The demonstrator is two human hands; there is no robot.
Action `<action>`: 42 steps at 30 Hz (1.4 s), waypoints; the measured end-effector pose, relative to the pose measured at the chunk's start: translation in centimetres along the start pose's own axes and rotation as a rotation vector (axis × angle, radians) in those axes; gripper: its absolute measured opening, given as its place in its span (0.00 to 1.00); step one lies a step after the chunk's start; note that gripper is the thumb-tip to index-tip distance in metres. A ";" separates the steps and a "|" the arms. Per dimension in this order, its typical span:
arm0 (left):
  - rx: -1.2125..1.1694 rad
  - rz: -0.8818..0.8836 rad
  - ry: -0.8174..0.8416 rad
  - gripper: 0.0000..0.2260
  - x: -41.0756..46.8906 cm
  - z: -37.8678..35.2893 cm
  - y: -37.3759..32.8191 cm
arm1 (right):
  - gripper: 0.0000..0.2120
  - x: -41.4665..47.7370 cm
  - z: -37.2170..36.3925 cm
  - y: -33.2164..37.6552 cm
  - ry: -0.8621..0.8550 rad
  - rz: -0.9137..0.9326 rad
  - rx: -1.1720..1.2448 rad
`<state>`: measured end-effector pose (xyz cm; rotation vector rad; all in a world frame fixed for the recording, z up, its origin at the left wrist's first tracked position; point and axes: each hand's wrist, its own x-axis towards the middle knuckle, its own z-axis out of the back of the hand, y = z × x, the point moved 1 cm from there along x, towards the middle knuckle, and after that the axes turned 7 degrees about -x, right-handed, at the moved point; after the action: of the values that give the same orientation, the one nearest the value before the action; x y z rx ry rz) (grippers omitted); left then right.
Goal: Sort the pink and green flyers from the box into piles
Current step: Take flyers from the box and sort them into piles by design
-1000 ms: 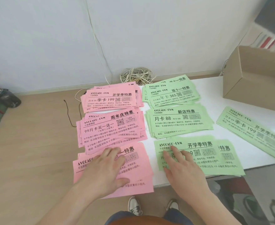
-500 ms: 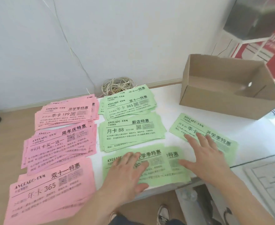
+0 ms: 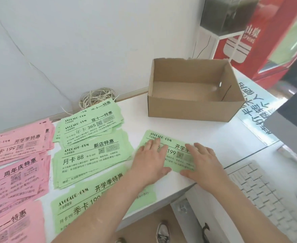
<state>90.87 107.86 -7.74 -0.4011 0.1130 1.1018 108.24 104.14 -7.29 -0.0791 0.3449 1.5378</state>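
Note:
Both hands lie flat on a separate stack of green flyers (image 3: pixel 173 151) in front of the cardboard box (image 3: pixel 193 109). My left hand (image 3: pixel 150 161) presses its left end with fingers spread, and my right hand (image 3: pixel 203 163) presses its right end. The box stands open and shows nothing inside. Three green piles sit to the left: a far one (image 3: pixel 90 127), a middle one (image 3: pixel 84 160) and a near one (image 3: pixel 84 207) partly under my left forearm. Pink piles (image 3: pixel 14 149) run along the left edge, with another pink pile (image 3: pixel 13 223) nearest me.
A coil of pale cord (image 3: pixel 97 99) lies by the wall behind the green piles. A white keyboard (image 3: pixel 266 195) sits lower right, below the white table's edge (image 3: pixel 177 188). A red cooler (image 3: pixel 259 37) stands at the back right. My shoe (image 3: pixel 162 232) shows on the floor.
The view swung right. My left hand left the near green pile and moved onto the separate green stack beside my right hand; both now press it flat.

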 end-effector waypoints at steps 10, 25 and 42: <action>0.091 0.073 0.021 0.32 1.9 -0.1 -1.5 | 0.36 0.7 0.7 -3.3 -0.013 -0.244 0.391; 0.002 -0.206 0.031 0.16 1.9 1.9 0.7 | 0.23 1.4 1.6 -5.8 -0.019 -0.383 1.075; -0.838 0.319 -0.322 0.16 2.7 1.5 3.2 | 0.17 2.2 0.9 -6.0 -0.126 -0.333 0.571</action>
<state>89.11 111.91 -7.96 -0.9651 -0.6104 1.4901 114.29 106.27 -8.03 0.3887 0.6239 1.0656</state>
